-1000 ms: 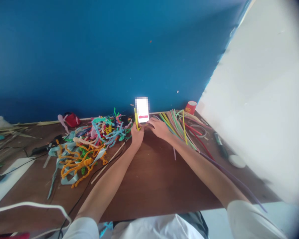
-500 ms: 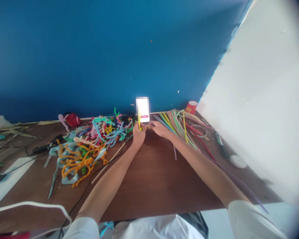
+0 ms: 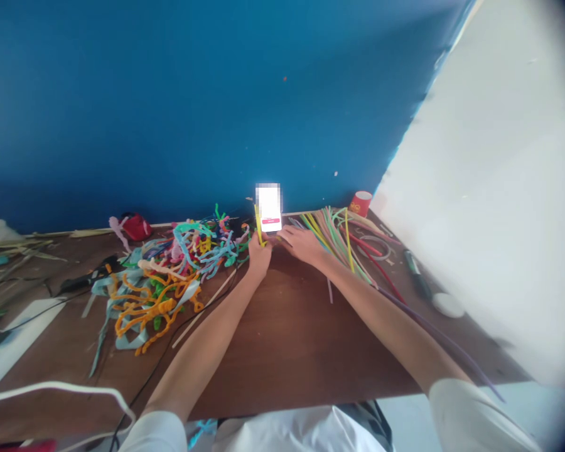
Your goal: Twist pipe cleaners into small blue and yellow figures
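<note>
A yellow pipe cleaner (image 3: 258, 221) stands up from my left hand (image 3: 260, 253), whose fingers are closed on it. Just to the right, my right hand (image 3: 302, 243) has its fingertips pinched at a small yellow end of it between the hands. Both hands are at the back of the table, below a lit phone (image 3: 270, 208) leaning on the wall. Beside my right hand lies a bundle of straight coloured pipe cleaners (image 3: 332, 238). Left of my left hand sits a tangled heap of bent ones in many colours (image 3: 188, 254).
The brown table (image 3: 282, 339) meets a blue wall (image 3: 216, 113). A red paper cup (image 3: 360, 204), a dark marker (image 3: 418, 275) and a white round lid (image 3: 448, 305) are at the right. Orange twisted stems (image 3: 157, 307), black cords and a white cable (image 3: 56, 387) lie left.
The yellow pipe cleaner has tilted to the left in my left hand. My right hand has turned slightly and its fingers have moved closer to my left hand.
</note>
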{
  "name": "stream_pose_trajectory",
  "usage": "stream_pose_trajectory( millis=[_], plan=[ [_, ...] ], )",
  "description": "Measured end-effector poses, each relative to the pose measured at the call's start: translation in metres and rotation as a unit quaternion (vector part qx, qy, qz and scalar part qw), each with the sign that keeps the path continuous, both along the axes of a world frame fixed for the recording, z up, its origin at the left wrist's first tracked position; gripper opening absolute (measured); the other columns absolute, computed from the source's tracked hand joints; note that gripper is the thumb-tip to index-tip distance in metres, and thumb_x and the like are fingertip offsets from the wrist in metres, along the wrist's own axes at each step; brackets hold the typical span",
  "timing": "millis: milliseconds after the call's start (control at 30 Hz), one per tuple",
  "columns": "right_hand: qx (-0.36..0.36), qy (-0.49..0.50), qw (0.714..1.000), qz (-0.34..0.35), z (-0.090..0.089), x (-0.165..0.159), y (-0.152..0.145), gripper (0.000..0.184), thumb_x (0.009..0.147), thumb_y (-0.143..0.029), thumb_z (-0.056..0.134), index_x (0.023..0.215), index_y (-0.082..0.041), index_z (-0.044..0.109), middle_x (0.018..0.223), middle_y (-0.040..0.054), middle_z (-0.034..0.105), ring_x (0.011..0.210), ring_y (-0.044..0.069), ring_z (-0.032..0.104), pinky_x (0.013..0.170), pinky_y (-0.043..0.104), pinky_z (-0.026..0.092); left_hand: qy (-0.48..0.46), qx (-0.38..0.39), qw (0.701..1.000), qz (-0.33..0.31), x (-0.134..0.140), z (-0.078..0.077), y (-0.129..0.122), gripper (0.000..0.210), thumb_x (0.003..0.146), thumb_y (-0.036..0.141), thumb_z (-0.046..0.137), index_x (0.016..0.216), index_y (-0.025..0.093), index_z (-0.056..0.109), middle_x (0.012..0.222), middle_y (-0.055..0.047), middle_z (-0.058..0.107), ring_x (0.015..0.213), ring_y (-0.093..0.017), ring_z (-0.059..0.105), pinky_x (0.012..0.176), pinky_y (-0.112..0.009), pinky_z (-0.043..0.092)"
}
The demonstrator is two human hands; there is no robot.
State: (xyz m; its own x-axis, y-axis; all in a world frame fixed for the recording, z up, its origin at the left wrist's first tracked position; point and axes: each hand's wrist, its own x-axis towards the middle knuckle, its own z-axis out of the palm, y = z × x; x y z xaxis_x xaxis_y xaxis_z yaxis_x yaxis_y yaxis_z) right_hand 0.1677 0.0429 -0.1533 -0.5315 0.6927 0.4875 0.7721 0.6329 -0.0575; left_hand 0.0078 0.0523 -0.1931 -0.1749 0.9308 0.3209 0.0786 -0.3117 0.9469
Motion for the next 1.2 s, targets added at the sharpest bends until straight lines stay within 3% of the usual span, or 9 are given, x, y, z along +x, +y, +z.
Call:
stream_pose_trajectory(
  millis=[167, 300, 367, 467, 633, 767, 933, 1033, 1200],
  plan=[
    [0.039, -0.066, 0.997, 0.008, -0.003, 0.003, 0.003, 0.027, 0.099, -0.021, 0.035, 0.102, -0.016, 0.061, 0.093, 0.0096, 0.066, 0.088, 0.021, 0.059, 0.069, 0.03, 0.035, -0.011, -0.009, 1.0, 0.002, 0.0, 0.0, 0.001, 0.021, 0.069, 0.02, 0.065, 0.073, 0.021, 0.045, 0.061, 0.006, 0.041, 0.054, -0.009, 0.04, 0.055, -0.024, 0.036],
    [-0.049, 0.048, 0.997, -0.029, -0.001, -0.002, 0.003, 0.027, 0.099, -0.027, 0.037, 0.092, -0.019, 0.062, 0.093, 0.0082, 0.067, 0.083, 0.02, 0.06, 0.066, 0.029, 0.034, 0.023, 0.014, 0.999, -0.017, 0.002, 0.006, -0.004, 0.019, 0.071, 0.019, 0.064, 0.072, 0.02, 0.045, 0.062, 0.005, 0.043, 0.056, -0.01, 0.042, 0.055, -0.024, 0.036],
    [-0.136, 0.167, 0.975, -0.061, -0.001, -0.007, 0.003, 0.024, 0.096, -0.028, 0.041, 0.085, -0.02, 0.061, 0.087, 0.007, 0.067, 0.078, 0.019, 0.059, 0.065, 0.029, 0.034, 0.049, 0.037, 0.998, -0.021, 0.003, 0.009, -0.008, 0.018, 0.074, 0.021, 0.063, 0.073, 0.02, 0.046, 0.065, 0.004, 0.046, 0.06, -0.01, 0.045, 0.059, -0.024, 0.038],
    [-0.269, 0.306, 0.91, -0.079, -0.001, -0.013, 0.004, 0.026, 0.093, -0.029, 0.043, 0.073, -0.019, 0.056, 0.065, 0.004, 0.06, 0.063, 0.017, 0.056, 0.058, 0.028, 0.036, 0.062, 0.048, 0.997, -0.024, 0.003, 0.01, -0.011, 0.019, 0.075, 0.024, 0.064, 0.075, 0.02, 0.045, 0.069, 0.003, 0.051, 0.063, -0.011, 0.047, 0.064, -0.025, 0.04],
    [-0.354, 0.35, 0.865, -0.061, 0.001, -0.016, 0.004, 0.031, 0.092, -0.035, 0.041, 0.066, -0.019, 0.05, 0.052, -0.0006, 0.05, 0.047, 0.013, 0.05, 0.048, 0.026, 0.038, 0.049, 0.044, 0.998, -0.023, 0.002, 0.008, -0.009, 0.02, 0.074, 0.022, 0.065, 0.075, 0.02, 0.045, 0.069, 0.004, 0.051, 0.062, -0.01, 0.046, 0.063, -0.024, 0.039],
    [-0.258, 0.34, 0.904, -0.034, 0.005, -0.012, 0.003, 0.021, 0.089, -0.035, 0.049, 0.082, -0.018, 0.058, 0.072, 0.0023, 0.062, 0.061, 0.014, 0.057, 0.061, 0.028, 0.044, 0.024, 0.026, 0.999, -0.011, 0.001, 0.008, -0.007, 0.022, 0.073, 0.024, 0.066, 0.074, 0.02, 0.045, 0.064, 0.005, 0.046, 0.057, -0.009, 0.043, 0.058, -0.023, 0.037],
    [-0.068, 0.191, 0.979, -0.016, 0.006, -0.004, 0.0, 0.021, 0.091, -0.029, 0.052, 0.109, -0.021, 0.06, 0.106, 0.0072, 0.065, 0.087, 0.018, 0.061, 0.071, 0.028, 0.042, -0.025, -0.003, 1.0, -0.006, 0.002, 0.005, -0.004, 0.023, 0.07, 0.023, 0.066, 0.074, 0.021, 0.043, 0.06, 0.007, 0.041, 0.053, -0.008, 0.041, 0.053, -0.022, 0.037],
    [-0.025, 0.104, 0.994, 0.003, 0.005, 0.0, -0.002, 0.022, 0.096, -0.027, 0.044, 0.11, -0.022, 0.061, 0.112, 0.0077, 0.063, 0.097, 0.019, 0.059, 0.07, 0.027, 0.039, -0.035, -0.015, 0.999, 0.005, 0.002, 0.002, -0.001, 0.021, 0.068, 0.021, 0.065, 0.074, 0.021, 0.045, 0.059, 0.007, 0.041, 0.052, -0.008, 0.041, 0.051, -0.022, 0.036],
    [0.01, 0.021, 1.0, -0.007, 0.002, 0.002, -0.002, 0.029, 0.098, -0.017, 0.034, 0.109, -0.019, 0.061, 0.107, 0.0094, 0.063, 0.09, 0.019, 0.058, 0.065, 0.029, 0.034, -0.027, -0.02, 0.999, 0.002, 0.002, 0.003, -0.001, 0.021, 0.067, 0.023, 0.066, 0.072, 0.021, 0.046, 0.057, 0.007, 0.04, 0.05, -0.008, 0.04, 0.049, -0.022, 0.035]
  ],
)
